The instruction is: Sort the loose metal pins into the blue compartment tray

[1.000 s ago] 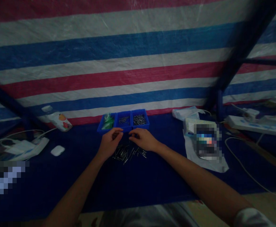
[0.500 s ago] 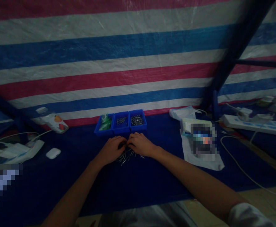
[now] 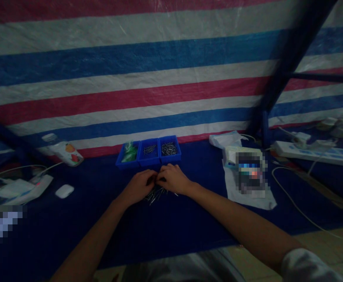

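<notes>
A loose pile of thin, shiny metal nails or screws (image 3: pixel 155 195) lies on the blue table surface, partly covered by my hands. My left hand (image 3: pixel 140 184) curls over the pile's left side, fingers bent inward and closed. From the right, my right hand (image 3: pixel 173 179) meets it, thumb and fingertips pinched together close to the left fingertips. Anything between the fingers is hidden. Just beyond the hands stand three joined blue bins: the left bin (image 3: pixel 118 161) contains green plastic bags, the middle bin (image 3: pixel 149 158) a few metal pins, the right bin (image 3: pixel 171 159) many more.
At left are a bottle (image 3: pixel 67 152), a white case (image 3: pixel 64 191) and a power strip (image 3: pixel 39 189). To the right lie a tissue pack (image 3: pixel 230 156), a white sheet (image 3: pixel 233 192) and another power strip (image 3: pixel 315 152) with a trailing cable. A striped tarp (image 3: pixel 147 94) hangs behind.
The view has shifted very slightly. Both hands stay over the metal pile with their fingertips together; only small finger movement shows.
</notes>
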A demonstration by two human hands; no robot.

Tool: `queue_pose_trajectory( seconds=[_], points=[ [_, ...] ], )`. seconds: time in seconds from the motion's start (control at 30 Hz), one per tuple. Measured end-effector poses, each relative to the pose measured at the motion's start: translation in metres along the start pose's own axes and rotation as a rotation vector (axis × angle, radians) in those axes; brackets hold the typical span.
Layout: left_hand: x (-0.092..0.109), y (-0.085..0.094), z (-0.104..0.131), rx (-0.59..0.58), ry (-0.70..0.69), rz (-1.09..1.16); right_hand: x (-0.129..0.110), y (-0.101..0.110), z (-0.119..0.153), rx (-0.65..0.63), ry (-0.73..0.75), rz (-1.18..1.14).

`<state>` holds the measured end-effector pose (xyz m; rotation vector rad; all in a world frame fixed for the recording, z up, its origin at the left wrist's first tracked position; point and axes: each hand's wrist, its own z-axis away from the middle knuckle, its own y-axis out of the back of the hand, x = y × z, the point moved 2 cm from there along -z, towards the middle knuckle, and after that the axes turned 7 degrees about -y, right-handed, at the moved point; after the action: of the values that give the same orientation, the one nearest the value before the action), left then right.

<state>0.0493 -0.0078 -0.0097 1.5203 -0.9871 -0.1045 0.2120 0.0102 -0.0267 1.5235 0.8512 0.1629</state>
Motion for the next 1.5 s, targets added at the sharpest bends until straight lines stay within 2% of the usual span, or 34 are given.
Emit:
queue_pose_trajectory(
  seconds=[0.47, 0.7, 0.87, 1.0, 1.17, 1.33, 1.5],
  points=[
    [-0.003, 0.004, -0.001, 0.071, 0.023, 0.067, -0.005, 0.004, 0.001, 0.001, 0.085, 0.13],
    [-0.005, 0.005, -0.002, 0.073, 0.014, 0.048, -0.001, 0.008, 0.0, 0.004, 0.059, 0.137],
    [-0.006, 0.013, 0.002, 0.072, 0.021, 0.004, -0.001, 0.012, 0.001, 0.008, 0.015, 0.147],
    [-0.01, 0.016, 0.007, 0.028, 0.066, -0.043, 0.0, 0.012, 0.001, 0.023, -0.017, 0.141],
    [-0.01, 0.014, 0.006, -0.013, 0.098, 0.03, 0.001, 0.012, 0.0, 0.043, -0.046, 0.127],
    [-0.01, 0.012, 0.005, 0.004, 0.138, 0.043, 0.002, 0.012, 0.0, 0.051, -0.044, 0.1],
    [-0.01, 0.008, 0.004, 0.07, 0.165, -0.033, 0.002, 0.012, 0.0, 0.013, -0.028, 0.075]
  ],
)
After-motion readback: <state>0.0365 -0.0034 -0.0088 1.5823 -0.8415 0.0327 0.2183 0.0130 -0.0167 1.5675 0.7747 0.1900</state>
